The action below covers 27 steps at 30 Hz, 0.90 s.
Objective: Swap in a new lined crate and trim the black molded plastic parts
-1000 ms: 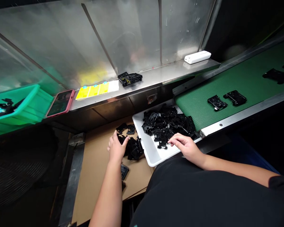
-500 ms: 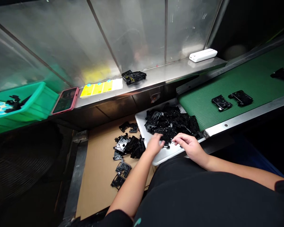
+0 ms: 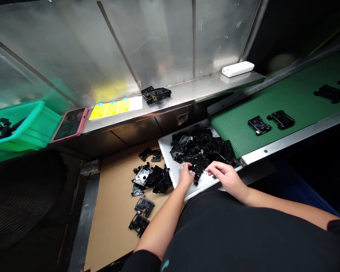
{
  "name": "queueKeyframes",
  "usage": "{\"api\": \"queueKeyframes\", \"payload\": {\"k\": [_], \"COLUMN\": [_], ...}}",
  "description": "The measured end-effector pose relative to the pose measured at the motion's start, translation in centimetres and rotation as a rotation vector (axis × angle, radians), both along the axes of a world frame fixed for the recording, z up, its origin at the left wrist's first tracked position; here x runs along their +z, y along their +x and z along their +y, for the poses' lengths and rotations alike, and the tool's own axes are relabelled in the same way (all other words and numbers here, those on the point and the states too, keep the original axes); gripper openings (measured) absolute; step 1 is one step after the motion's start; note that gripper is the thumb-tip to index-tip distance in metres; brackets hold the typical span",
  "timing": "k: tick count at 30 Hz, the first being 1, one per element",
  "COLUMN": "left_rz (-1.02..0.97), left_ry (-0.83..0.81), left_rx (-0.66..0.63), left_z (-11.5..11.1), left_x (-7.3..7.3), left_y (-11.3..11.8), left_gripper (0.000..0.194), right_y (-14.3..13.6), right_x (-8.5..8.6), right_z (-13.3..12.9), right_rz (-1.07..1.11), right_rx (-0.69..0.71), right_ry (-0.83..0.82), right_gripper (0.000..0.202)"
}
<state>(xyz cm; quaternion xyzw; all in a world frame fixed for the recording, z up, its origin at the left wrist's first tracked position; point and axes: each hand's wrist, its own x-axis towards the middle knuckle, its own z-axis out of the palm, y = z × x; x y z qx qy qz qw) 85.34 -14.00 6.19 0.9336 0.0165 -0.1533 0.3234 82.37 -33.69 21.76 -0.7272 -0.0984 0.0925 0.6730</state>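
Note:
My left hand [image 3: 186, 176] is over the near-left part of a white tray [image 3: 165, 149], its fingers curled at the edge of a black plastic part [image 3: 197, 174]. The fingertips partly hide where they meet it. To the right of that part, my right hand [image 3: 226, 176] is closed in a pinch. A thin dark tip shows at its fingertips, too small to name. Behind both hands, a heap of black plastic parts [image 3: 204, 145] fills much of the tray.
More black parts [image 3: 151, 177] lie on cardboard [image 3: 110, 211] at left. Several ride a green conveyor belt [image 3: 238, 128] at right. The metal ledge [image 3: 187, 94] carries a phone [image 3: 70, 124], yellow label sheets [image 3: 110, 109], a white device [image 3: 238, 69] and a green bin [image 3: 31, 128].
My left fingers have curled in closer, and the black part between my hands has turned, its near end lower. My right hand keeps its pinch. The view has shifted slightly.

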Motion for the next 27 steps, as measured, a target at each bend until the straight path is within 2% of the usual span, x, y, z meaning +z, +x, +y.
{"api": "queueKeyframes", "payload": {"k": [3, 7, 13, 16, 21, 25, 27], "left_rz": [0.064, 0.168, 0.169, 0.180, 0.256, 0.361, 0.411], "left_ry": [0.036, 0.124, 0.214, 0.201, 0.197, 0.207, 0.157], "left_rx": [-0.058, -0.200, -0.295, -0.349, -0.386, -0.353, -0.362], "left_z": [0.2, -1.1, -1.5, -1.1, -1.1, -0.7, -0.5], "left_x": [0.1, -0.3, 0.0, 0.5, 0.4, 0.5, 0.8], "left_y": [-0.6, -1.1, -0.8, -0.7, -0.2, 0.7, 1.0], "left_gripper": [0.048, 0.073, 0.047, 0.049, 0.066, 0.054, 0.050], "right_y": [0.3, 0.4, 0.4, 0.6, 0.7, 0.8, 1.0], "right_x": [-0.1, -0.2, -0.4, -0.6, -0.7, -0.7, -0.8], "right_z": [0.3, 1.0, 0.7, 0.2, 0.4, 0.7, 0.6], "right_rz": [0.007, 0.034, 0.014, 0.022, 0.065, 0.058, 0.055], "right_rx": [-0.004, 0.012, 0.046, 0.013, 0.006, 0.037, 0.041], "right_ry": [0.017, 0.062, 0.055, 0.042, 0.066, 0.067, 0.065], "right_gripper": [0.027, 0.026, 0.025, 0.025, 0.026, 0.026, 0.026]}}
